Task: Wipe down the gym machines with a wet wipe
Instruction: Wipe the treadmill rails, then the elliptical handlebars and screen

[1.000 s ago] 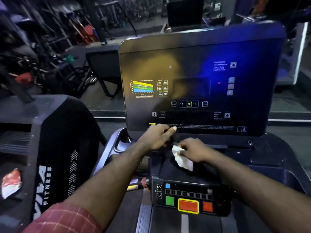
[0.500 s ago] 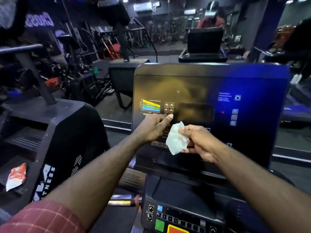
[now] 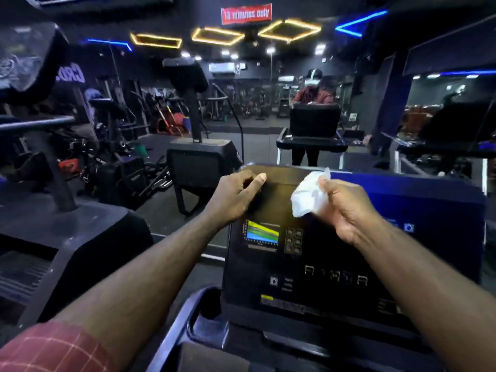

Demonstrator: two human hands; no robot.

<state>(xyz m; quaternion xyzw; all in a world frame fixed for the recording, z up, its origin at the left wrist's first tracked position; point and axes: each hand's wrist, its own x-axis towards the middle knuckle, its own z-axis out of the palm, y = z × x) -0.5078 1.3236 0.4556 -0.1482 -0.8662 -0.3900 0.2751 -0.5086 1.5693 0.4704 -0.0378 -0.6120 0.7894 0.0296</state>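
Wet wipe [image 3: 308, 196] bunched in pinching right hand [image 3: 346, 208], just off treadmill console [image 3: 335, 264] upper face; left hand [image 3: 236, 196] curled, empty, beside it at console's corner. Likely starting display wipe: next, press flat, sweep across.

Wipe [image 3: 306, 196]: rear part hidden inside right hand [image 3: 346, 208]. Left hand [image 3: 236, 194] covers console [image 3: 349, 264] top-left corner; can't tell if it grips the edge. Console small print blurred, unreadable; its base cut off by the bottom edge. Right forearm runs off the right edge.
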